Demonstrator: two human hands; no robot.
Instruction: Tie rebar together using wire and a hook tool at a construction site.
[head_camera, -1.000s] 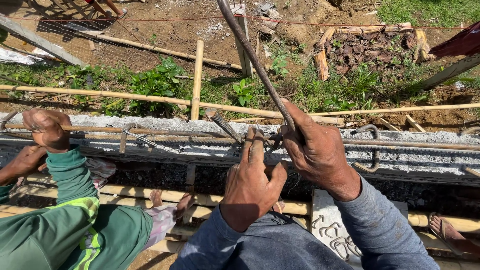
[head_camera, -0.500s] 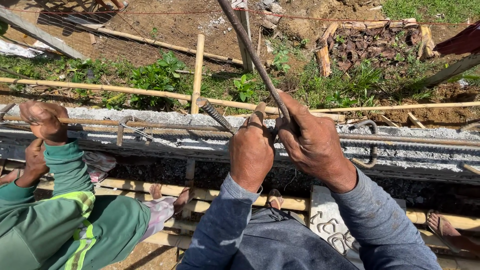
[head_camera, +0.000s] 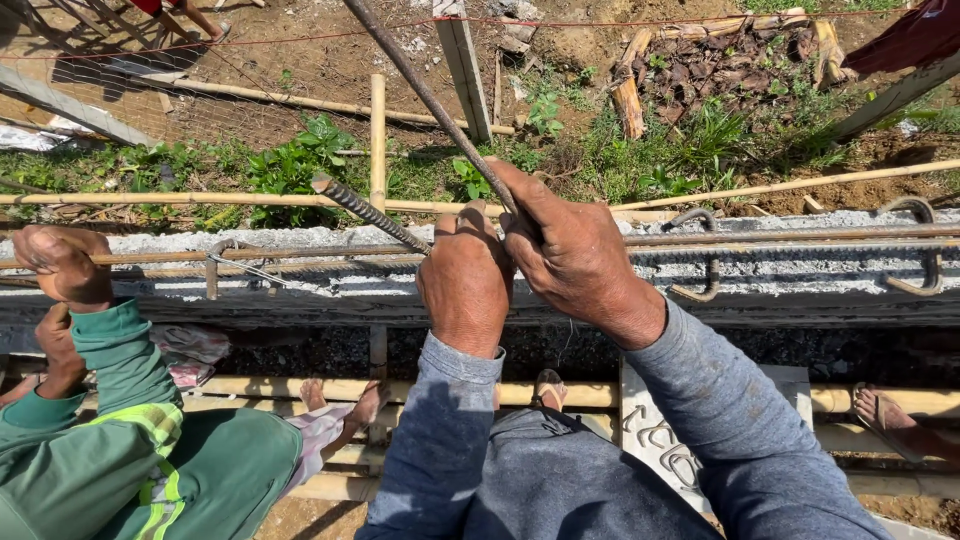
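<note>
Both fists sit together at the wall's top: the left hand (head_camera: 466, 280) clenched around the ribbed rebar (head_camera: 368, 212), the right hand (head_camera: 572, 252) closed on the long steel rod (head_camera: 428, 98), seemingly for leverage; a co-worker's hand (head_camera: 62, 264) grips the horizontal bar (head_camera: 800, 238) nearby.

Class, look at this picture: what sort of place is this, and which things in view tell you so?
Most likely an outdoor building site. Ribbed steel bars run along a grey concrete wall top, bamboo poles form scaffolding, and the right hand grips a steel rod above bare earth and weeds.
</note>
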